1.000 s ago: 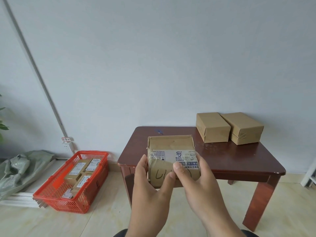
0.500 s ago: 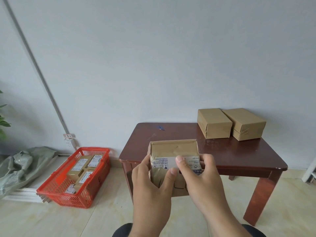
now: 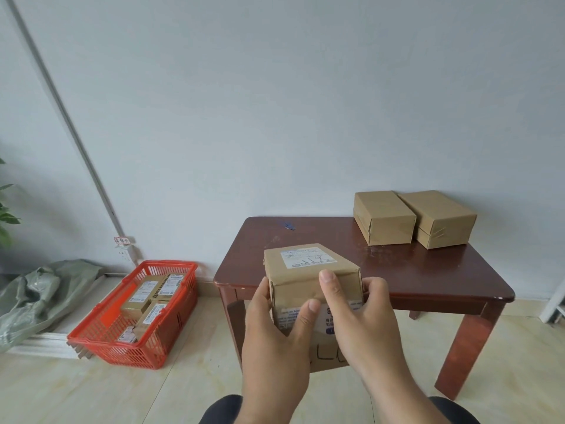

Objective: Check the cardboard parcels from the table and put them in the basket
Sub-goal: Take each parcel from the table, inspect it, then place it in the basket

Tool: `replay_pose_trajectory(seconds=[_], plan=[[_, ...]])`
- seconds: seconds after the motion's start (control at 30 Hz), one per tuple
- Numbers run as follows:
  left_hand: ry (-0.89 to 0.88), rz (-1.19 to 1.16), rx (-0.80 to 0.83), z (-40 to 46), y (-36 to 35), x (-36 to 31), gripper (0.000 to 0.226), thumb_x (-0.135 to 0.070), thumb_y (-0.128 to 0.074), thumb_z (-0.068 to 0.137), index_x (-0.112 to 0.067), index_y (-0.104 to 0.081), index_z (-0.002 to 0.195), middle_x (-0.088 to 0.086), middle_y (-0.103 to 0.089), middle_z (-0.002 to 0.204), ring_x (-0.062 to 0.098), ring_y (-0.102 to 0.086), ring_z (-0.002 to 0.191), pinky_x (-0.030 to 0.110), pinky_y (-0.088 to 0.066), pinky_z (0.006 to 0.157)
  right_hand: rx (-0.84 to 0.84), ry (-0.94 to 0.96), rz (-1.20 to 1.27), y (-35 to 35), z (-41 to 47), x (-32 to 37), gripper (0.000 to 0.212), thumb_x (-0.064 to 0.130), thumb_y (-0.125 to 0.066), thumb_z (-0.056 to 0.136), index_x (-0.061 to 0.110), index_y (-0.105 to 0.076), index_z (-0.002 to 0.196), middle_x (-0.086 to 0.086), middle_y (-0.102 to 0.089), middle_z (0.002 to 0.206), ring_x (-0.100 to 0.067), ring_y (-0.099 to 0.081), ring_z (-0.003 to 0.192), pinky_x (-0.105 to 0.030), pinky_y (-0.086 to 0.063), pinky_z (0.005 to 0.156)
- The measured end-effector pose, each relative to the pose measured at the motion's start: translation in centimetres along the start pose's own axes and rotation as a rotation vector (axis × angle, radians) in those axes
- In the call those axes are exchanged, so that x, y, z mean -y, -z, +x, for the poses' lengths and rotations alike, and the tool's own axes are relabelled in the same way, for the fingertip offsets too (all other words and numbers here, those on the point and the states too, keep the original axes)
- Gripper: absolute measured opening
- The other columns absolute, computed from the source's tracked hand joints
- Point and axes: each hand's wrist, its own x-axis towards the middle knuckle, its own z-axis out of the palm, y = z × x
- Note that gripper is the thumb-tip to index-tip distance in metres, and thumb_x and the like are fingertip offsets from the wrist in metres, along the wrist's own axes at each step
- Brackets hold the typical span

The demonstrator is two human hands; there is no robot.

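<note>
I hold a taped cardboard parcel (image 3: 301, 278) in both hands in front of the table's near left corner. Its top face carries a white label with handwriting, and the near face shows a printed label and black marker strokes. My left hand (image 3: 276, 341) grips its left side with the thumb across the near face. My right hand (image 3: 363, 325) grips the right side, thumb on the upper edge. Two plain cardboard parcels (image 3: 383, 217) (image 3: 440, 218) lie side by side at the back right of the dark wooden table (image 3: 428, 273). The red basket (image 3: 101, 338) stands on the floor at the left with several labelled parcels inside.
A grey-green sack (image 3: 39, 292) lies on the floor left of the basket, by the wall. A white conduit (image 3: 76, 142) runs down the wall to a socket. Plant leaves (image 3: 6, 218) show at the left edge. A white frame (image 3: 555, 304) stands at the right edge. A small blue mark is on the table's back.
Both hands have turned the parcel, tipping it toward me: the labelled face that faced me now points down and near, and a new face with a handwritten label is on top.
</note>
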Motion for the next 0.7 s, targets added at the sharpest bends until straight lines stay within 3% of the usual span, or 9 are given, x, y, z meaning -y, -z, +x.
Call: replay_pose_trajectory(seconds=[0.1, 0.2, 0.27, 0.43, 0.57, 0.7], plan=[[0.013, -0.005, 0.001, 0.1, 0.0, 0.3, 0.071, -0.076, -0.074, 0.076, -0.052, -0.052, 0.139, -0.018, -0.066, 0.134, 0.005, -0.066, 0.121, 0.039, -0.058, 0.098, 0.025, -0.020, -0.003, 0.3, -0.2, 0.3, 0.069, 0.088, -0.062, 0.068, 0.029, -0.050, 0.100, 0.004, -0.069, 0.101, -0.005, -0.069, 0.082, -0.038, -0.059, 0.075], [0.031, -0.064, -0.023, 0.7, 0.4, -0.6, 0.059, -0.068, -0.070, 0.074, -0.041, -0.058, 0.125, -0.019, -0.072, 0.115, -0.004, -0.068, 0.105, 0.016, -0.055, 0.082, 0.012, 0.025, -0.033, 0.3, -1.0, -0.2, 0.066, 0.089, -0.062, 0.067, 0.031, -0.050, 0.098, 0.005, -0.069, 0.098, -0.010, -0.070, 0.086, -0.042, -0.060, 0.074], [0.054, -0.101, -0.036, 1.0, 0.7, -1.5, 0.053, -0.066, -0.068, 0.075, -0.035, -0.059, 0.116, -0.023, -0.074, 0.101, -0.008, -0.069, 0.094, 0.012, -0.052, 0.073, 0.006, 0.067, -0.046, 0.2, -1.5, -0.4, 0.069, 0.094, -0.058, 0.066, 0.033, -0.049, 0.097, 0.006, -0.068, 0.098, -0.011, -0.069, 0.088, -0.043, -0.059, 0.074], [0.080, -0.126, -0.049, 1.0, 0.7, -2.3, 0.036, -0.050, -0.075, 0.087, -0.028, -0.058, 0.110, -0.028, -0.073, 0.096, -0.006, -0.071, 0.086, 0.022, -0.054, 0.075, 0.026, 0.052, -0.021, 0.1, -1.6, -0.3, 0.067, 0.092, -0.059, 0.067, 0.033, -0.048, 0.098, 0.006, -0.069, 0.099, -0.011, -0.070, 0.088, -0.041, -0.061, 0.072], [0.079, -0.120, -0.064, 0.3, 0.3, -1.3, 0.032, -0.042, -0.079, 0.088, -0.035, -0.058, 0.112, -0.018, -0.074, 0.106, -0.005, -0.069, 0.099, 0.033, -0.056, 0.087, 0.064, -0.027, 0.064, 0.0, -1.3, 0.1, 0.062, 0.083, -0.062, 0.070, 0.031, -0.049, 0.102, 0.006, -0.069, 0.104, -0.002, -0.071, 0.078, -0.034, -0.060, 0.071], [0.087, -0.156, -0.043, -0.1, 0.0, -1.3, 0.052, -0.070, -0.076, 0.081, -0.043, -0.055, 0.122, -0.017, -0.072, 0.116, -0.001, -0.068, 0.108, 0.038, -0.059, 0.094, 0.048, 0.006, 0.030, 0.5, -0.6, 0.3, 0.057, 0.081, -0.066, 0.075, 0.033, -0.050, 0.101, 0.007, -0.067, 0.108, -0.007, -0.070, 0.090, -0.035, -0.058, 0.074]])
